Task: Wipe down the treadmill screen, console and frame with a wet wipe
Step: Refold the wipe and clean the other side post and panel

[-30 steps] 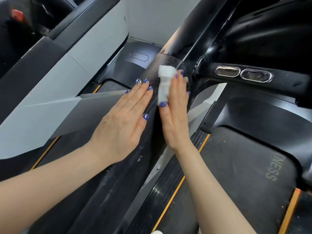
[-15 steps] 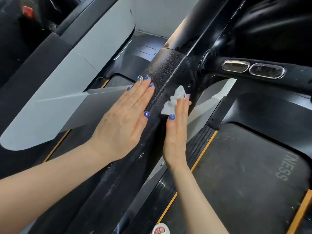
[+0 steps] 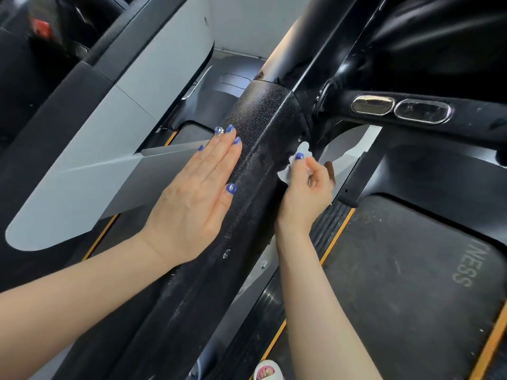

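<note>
A black textured frame post [image 3: 263,124] of the treadmill runs diagonally through the middle of the view. My left hand [image 3: 197,198] lies flat against its left side, fingers straight. My right hand [image 3: 307,193] is on the post's right side, fingers curled, pinching a crumpled white wet wipe [image 3: 290,165] against the post just below the joint with the handlebar [image 3: 466,119]. Most of the wipe is hidden behind my fingers.
Two metal pulse sensors [image 3: 400,108] sit on the handlebar at the right. The dark running belt [image 3: 411,283] with orange edge strips lies below right. A grey and black neighbouring machine panel [image 3: 109,138] fills the left. A sandalled foot [image 3: 267,371] shows at the bottom.
My right hand slid off the top of the post round to its right side and curled its fingers round the wipe. My left hand stayed flat on the post.
</note>
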A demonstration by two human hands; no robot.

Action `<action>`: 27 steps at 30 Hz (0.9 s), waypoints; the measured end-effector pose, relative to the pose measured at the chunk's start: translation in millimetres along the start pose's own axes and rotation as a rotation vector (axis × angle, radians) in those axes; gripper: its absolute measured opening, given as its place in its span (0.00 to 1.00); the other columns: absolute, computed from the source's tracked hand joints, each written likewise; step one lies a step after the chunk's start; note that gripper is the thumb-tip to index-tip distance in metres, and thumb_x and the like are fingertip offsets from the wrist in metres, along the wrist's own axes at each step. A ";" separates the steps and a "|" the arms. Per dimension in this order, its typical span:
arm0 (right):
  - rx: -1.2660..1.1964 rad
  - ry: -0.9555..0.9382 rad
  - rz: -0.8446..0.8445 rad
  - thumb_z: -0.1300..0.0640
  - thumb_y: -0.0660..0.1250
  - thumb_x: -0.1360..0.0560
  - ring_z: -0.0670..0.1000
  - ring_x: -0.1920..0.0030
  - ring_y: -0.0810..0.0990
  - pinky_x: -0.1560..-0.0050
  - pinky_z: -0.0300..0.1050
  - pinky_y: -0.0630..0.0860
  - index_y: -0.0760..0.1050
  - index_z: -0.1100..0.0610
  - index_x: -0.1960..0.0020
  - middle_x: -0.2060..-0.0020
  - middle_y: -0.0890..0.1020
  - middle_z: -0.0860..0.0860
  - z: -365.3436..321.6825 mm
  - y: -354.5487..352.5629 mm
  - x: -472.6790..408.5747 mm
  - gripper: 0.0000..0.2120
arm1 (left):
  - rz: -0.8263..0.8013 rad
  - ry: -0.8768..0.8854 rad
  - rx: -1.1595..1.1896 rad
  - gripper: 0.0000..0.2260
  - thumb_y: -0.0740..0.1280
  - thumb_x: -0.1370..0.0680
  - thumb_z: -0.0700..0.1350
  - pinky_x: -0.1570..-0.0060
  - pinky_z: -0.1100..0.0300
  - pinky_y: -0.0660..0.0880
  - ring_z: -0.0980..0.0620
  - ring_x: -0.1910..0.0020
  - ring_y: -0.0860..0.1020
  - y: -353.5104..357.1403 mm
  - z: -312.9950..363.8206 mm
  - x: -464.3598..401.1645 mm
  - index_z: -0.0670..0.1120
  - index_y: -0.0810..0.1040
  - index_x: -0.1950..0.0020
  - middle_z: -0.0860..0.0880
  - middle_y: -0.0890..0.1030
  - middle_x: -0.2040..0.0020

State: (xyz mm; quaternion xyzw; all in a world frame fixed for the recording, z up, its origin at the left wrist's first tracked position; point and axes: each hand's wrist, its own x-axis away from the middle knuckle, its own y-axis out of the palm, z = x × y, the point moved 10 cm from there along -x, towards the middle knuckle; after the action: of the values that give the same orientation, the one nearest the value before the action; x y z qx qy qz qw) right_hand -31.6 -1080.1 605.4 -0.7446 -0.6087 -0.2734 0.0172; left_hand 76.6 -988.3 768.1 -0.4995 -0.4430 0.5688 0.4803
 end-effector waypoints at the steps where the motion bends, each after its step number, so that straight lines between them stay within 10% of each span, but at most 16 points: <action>1: 0.048 -0.034 0.012 0.57 0.70 0.22 0.51 0.38 0.76 0.45 0.29 0.71 0.77 0.53 0.54 0.38 0.76 0.58 -4.6 1.1 0.7 0.03 | 0.003 0.001 0.004 0.24 0.53 0.17 0.41 0.20 0.54 0.51 0.48 0.19 0.53 -0.3 0.2 0.0 0.36 0.59 0.21 0.43 0.57 0.19; 5: 0.115 -0.172 -0.001 0.56 0.65 0.25 0.53 0.40 0.78 0.40 0.46 0.78 0.73 0.45 0.44 0.38 0.77 0.53 -10.1 -4.9 10.2 0.11 | 0.004 0.001 0.016 0.24 0.53 0.17 0.41 0.20 0.54 0.51 0.48 0.19 0.53 -0.8 -0.2 -0.1 0.36 0.59 0.21 0.42 0.57 0.19; 8: 0.240 -0.367 -0.008 0.67 0.63 0.23 0.40 0.30 0.70 0.33 0.30 0.67 0.76 0.49 0.42 0.28 0.69 0.51 -17.8 -13.0 27.6 0.16 | 0.008 0.001 0.022 0.24 0.53 0.17 0.41 0.20 0.53 0.51 0.48 0.19 0.54 -0.9 -0.4 -0.2 0.36 0.59 0.21 0.43 0.57 0.19; 13: 0.186 -0.393 -0.051 0.73 0.62 0.24 0.53 0.26 0.70 0.27 0.52 0.68 0.81 0.50 0.42 0.28 0.72 0.54 -0.7 -13.6 43.1 0.22 | -0.004 -0.006 0.025 0.24 0.54 0.17 0.41 0.20 0.54 0.50 0.48 0.19 0.53 0.0 -1.9 -0.2 0.37 0.59 0.20 0.43 0.57 0.19; 17: 0.241 -0.284 -0.326 0.55 0.56 0.19 0.45 0.21 0.56 0.22 0.39 0.52 0.60 0.52 0.23 0.21 0.60 0.49 8.4 7.8 79.5 0.24 | -0.012 -0.003 0.030 0.24 0.54 0.17 0.41 0.20 0.52 0.51 0.48 0.19 0.53 0.7 -1.9 -0.5 0.37 0.59 0.20 0.42 0.57 0.19; 21: 0.316 -0.262 -0.586 0.29 0.47 0.22 0.39 0.22 0.37 0.20 0.52 0.37 0.41 0.47 0.19 0.20 0.39 0.43 18.0 21.7 74.5 0.38 | -0.009 0.000 0.027 0.24 0.54 0.17 0.41 0.20 0.49 0.52 0.47 0.19 0.53 0.8 -1.0 -0.4 0.36 0.59 0.20 0.42 0.57 0.19; 27: 0.356 -0.327 -0.640 0.29 0.47 0.22 0.42 0.22 0.34 0.21 0.57 0.36 0.39 0.50 0.19 0.21 0.35 0.42 16.5 28.0 46.5 0.41 | -0.021 0.000 -0.010 0.24 0.53 0.17 0.41 0.21 0.49 0.53 0.46 0.19 0.54 2.2 0.3 0.4 0.36 0.58 0.20 0.41 0.56 0.19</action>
State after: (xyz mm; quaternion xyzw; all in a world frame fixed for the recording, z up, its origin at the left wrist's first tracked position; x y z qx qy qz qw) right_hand 5.5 -1039.8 619.9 -0.5364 -0.8425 -0.0330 -0.0374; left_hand 76.1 -988.2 765.9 -0.4973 -0.4509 0.5617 0.4837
